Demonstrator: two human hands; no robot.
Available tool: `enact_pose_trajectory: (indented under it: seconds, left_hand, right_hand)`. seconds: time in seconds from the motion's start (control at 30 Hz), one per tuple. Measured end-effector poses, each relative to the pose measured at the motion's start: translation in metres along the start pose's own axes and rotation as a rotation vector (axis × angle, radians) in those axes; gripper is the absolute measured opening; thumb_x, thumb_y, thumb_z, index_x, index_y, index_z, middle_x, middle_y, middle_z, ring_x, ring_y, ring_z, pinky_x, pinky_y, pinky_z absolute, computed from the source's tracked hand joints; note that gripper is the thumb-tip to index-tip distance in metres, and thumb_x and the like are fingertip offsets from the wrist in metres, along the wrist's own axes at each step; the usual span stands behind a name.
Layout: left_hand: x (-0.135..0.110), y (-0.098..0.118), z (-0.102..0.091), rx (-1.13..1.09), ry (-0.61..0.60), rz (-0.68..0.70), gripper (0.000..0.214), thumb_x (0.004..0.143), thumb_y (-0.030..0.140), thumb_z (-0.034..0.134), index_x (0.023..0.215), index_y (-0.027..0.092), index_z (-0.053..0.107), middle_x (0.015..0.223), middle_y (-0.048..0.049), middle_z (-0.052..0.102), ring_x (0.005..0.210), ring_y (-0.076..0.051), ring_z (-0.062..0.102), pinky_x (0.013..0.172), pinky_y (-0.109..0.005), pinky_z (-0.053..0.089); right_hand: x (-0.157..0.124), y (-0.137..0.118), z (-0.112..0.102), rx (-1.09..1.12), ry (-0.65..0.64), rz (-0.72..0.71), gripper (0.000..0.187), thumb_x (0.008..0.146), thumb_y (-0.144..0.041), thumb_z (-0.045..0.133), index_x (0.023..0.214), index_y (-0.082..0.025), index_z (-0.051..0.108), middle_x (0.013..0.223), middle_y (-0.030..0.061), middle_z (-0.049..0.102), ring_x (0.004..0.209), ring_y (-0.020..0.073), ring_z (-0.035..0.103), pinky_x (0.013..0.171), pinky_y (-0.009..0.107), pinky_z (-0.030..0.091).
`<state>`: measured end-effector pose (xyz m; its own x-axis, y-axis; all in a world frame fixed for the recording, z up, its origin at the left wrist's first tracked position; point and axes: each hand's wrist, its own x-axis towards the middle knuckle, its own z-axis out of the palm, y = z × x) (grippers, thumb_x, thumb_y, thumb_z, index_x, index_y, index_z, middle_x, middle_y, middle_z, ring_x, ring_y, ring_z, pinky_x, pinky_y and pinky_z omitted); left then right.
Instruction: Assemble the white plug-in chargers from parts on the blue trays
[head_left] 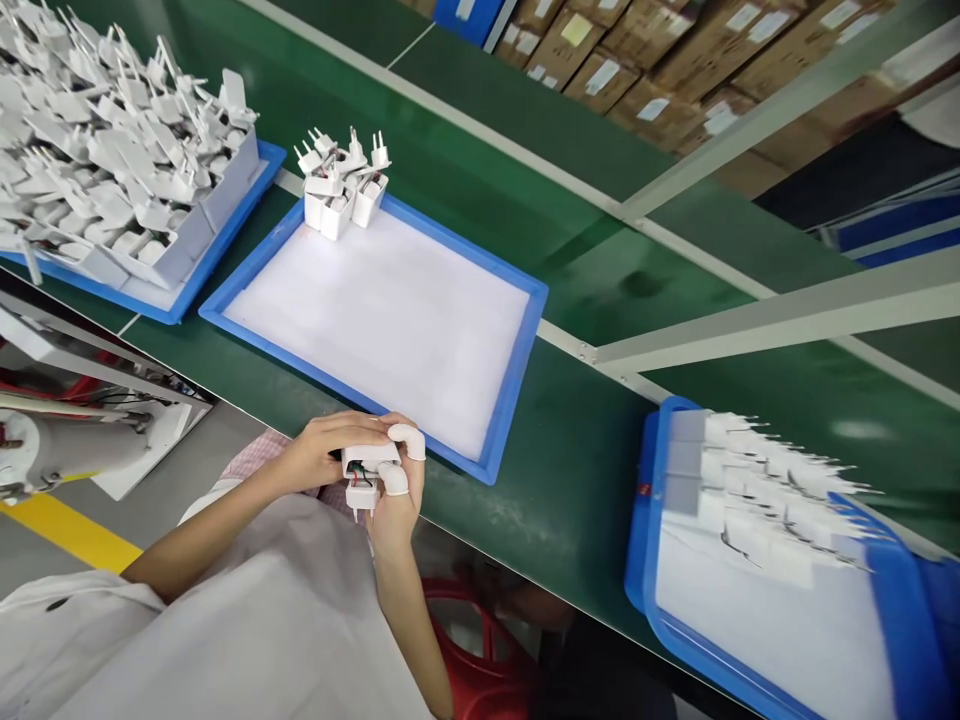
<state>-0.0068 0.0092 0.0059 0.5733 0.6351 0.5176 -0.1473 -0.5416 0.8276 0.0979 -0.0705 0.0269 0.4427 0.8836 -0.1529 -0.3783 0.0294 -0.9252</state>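
Note:
Both my hands meet at the near edge of the green bench. My left hand [319, 452] and my right hand [399, 490] are closed together on a small white charger plug [364, 472] with red and dark wires showing inside it. White finger cots cover two fingers of my right hand. Just beyond my hands lies a blue tray [517, 345] with a white liner. Several finished white plugs [341, 185] stand clustered in its far corner.
A blue tray [225, 250] heaped with white plug parts sits at the far left. Another blue tray [649, 520] with rows of white parts lies at the right. Metal rails [750, 330] cross the bench. Cardboard boxes [675, 60] are stacked behind. A machine [67, 440] stands at lower left.

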Motion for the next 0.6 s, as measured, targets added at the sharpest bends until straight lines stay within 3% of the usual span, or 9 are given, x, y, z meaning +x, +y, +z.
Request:
enact_pose_trajectory:
  seconds: [0.33,0.47,0.6]
  left_hand:
    - [-0.002,0.002,0.005,-0.095,0.077,-0.075,0.026,0.085,0.010,0.065,0.110,0.016,0.070,0.106,-0.0101,0.073,0.102,-0.019,0.068,0.092,-0.027,0.054]
    - [-0.004,0.002,0.006,-0.051,0.097,-0.060,0.028,0.082,0.012,0.066,0.110,0.013,0.071,0.107,-0.0126,0.073,0.104,-0.020,0.069,0.094,-0.026,0.053]
    - [-0.004,0.002,0.006,-0.062,0.101,-0.115,0.033,0.080,0.015,0.068,0.113,0.014,0.072,0.110,-0.0126,0.073,0.104,-0.021,0.070,0.091,-0.025,0.054]
  right_hand:
    - [0.000,-0.007,0.002,-0.024,0.056,0.206,0.041,0.071,-0.032,0.063,0.110,-0.026,0.054,0.120,0.0033,0.054,0.101,0.0209,0.060,0.077,0.030,0.052]
    - [0.002,0.005,-0.009,-0.132,0.077,0.191,0.045,0.075,-0.038,0.066,0.117,-0.027,0.054,0.126,0.0054,0.055,0.106,0.0243,0.061,0.079,0.033,0.053]
    - [0.008,0.016,-0.014,-0.101,0.085,0.193,0.051,0.072,-0.041,0.070,0.117,-0.025,0.053,0.128,0.0072,0.055,0.105,0.0253,0.062,0.078,0.032,0.055]
